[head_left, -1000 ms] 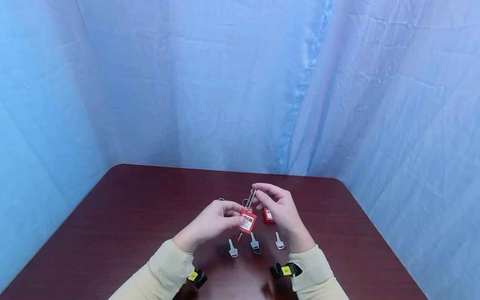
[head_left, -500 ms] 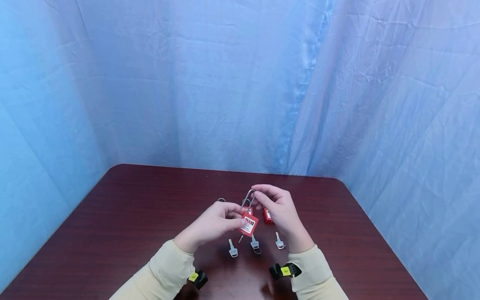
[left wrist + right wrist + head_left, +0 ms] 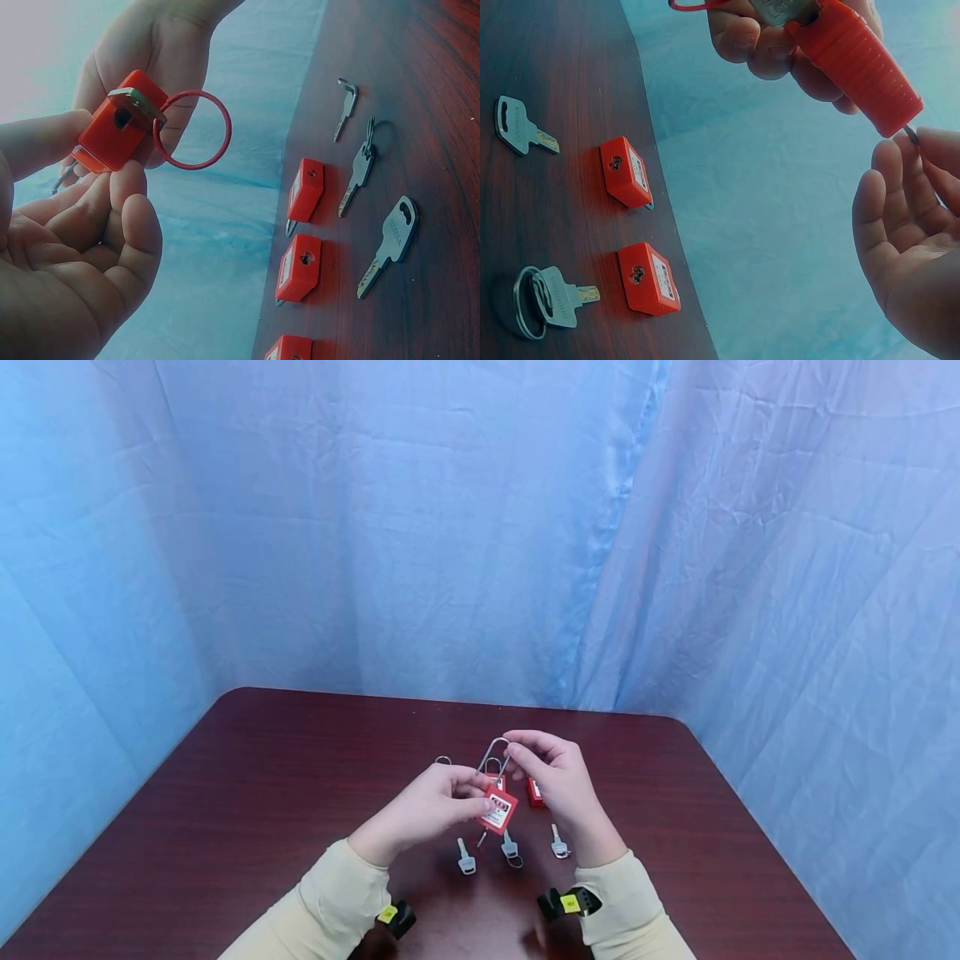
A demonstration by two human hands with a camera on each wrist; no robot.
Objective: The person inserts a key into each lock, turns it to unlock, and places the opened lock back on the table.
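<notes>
Above the middle of the dark red table (image 3: 262, 793), the left hand (image 3: 427, 810) holds a red padlock (image 3: 498, 808) by its body, thumb and curled fingertips pinching the red casing from either side; the left wrist view shows the lock's keyhole end facing the camera, with a thin red ring (image 3: 193, 130) hanging from it. The right hand (image 3: 558, 781) pinches the top of the lock's long silver shackle (image 3: 495, 756) between thumb and forefinger, the remaining fingers loosely curled; in the head view the shackle stands up and leans a little to the right, away from the body held just below it. The lock is off the table, between the two hands, above a row of keys. Three silver keys lie on the wood near the person: one on the left (image 3: 466, 857), one in the middle with a wire ring on its head (image 3: 510, 847), and one on the right (image 3: 558, 843). Farther off, partly hidden behind the hands, more red padlocks lie flat on the table, one just right of the held lock (image 3: 536, 791); the wrist views show two of them side by side (image 3: 626, 172) (image 3: 649, 278). Cream sleeves (image 3: 330, 902) cover both forearms, and a wrinkled blue cloth (image 3: 450, 527) hangs behind the table.
</notes>
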